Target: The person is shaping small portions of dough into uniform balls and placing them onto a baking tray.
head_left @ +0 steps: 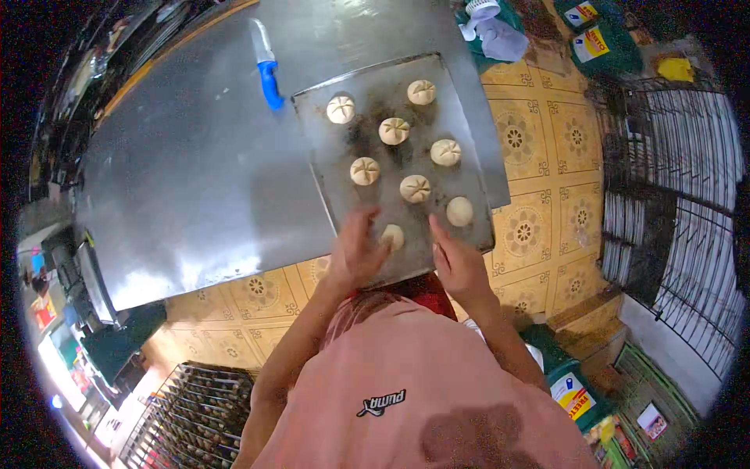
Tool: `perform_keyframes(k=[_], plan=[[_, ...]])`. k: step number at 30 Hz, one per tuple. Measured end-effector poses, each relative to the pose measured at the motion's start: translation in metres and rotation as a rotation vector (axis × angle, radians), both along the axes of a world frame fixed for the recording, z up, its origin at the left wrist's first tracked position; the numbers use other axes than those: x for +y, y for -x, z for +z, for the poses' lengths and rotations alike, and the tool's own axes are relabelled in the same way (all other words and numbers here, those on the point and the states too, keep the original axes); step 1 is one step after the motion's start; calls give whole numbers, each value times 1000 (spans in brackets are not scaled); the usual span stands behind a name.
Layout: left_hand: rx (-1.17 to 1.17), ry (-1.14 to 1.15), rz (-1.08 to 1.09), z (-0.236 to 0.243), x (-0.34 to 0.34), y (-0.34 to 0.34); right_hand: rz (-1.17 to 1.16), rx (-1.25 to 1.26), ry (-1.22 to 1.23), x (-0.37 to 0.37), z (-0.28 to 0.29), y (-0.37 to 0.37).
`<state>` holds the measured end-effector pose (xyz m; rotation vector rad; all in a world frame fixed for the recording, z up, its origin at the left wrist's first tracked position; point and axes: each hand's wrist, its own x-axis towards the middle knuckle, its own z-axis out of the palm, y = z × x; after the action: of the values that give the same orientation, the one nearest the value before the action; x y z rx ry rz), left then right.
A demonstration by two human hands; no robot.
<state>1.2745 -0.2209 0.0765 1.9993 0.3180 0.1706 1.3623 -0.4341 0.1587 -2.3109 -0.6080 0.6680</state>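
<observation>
A dark metal baking tray (pixel 320 191) lies at the table's near right part, bearing several round pale dough balls. Most, like this scored dough ball (pixel 415 188), have star-shaped cuts on top. Two near the front look smooth: one dough ball (pixel 460 211) at the right and another dough ball (pixel 394 236) by my left hand. My left hand (pixel 357 250), slightly blurred, has thumb and fingers apart around that dough ball's left side. My right hand (pixel 461 267) hovers over the tray's front right, index finger stretched forward and other fingers curled; anything in it is hidden.
A knife (pixel 266 66) with a blue handle lies on the grey metal table (pixel 187 172), left of the tray. Wire racks (pixel 687 156) stand at the right, another rack (pixel 187 414) at the lower left. Green containers (pixel 601 47) stand on the yellow patterned tile floor (pixel 539 141).
</observation>
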Motion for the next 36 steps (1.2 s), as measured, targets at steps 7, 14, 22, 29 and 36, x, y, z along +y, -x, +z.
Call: perform_keyframes(k=[7, 14, 22, 29, 36], plan=[[-22, 23, -53, -20, -6, 33, 9, -22, 30, 14, -15, 76], [-115, -53, -105, -26, 1, 25, 65, -333, 52, 37, -42, 76], [-124, 129, 40, -36, -2, 39, 43, -307, 86, -4, -3, 111], [-117, 54, -28, -30, -8, 27, 23, -338, 60, 35, -43, 80], [-260, -75, -32, -42, 3, 31, 115, -212, 220, -3, 1, 102]])
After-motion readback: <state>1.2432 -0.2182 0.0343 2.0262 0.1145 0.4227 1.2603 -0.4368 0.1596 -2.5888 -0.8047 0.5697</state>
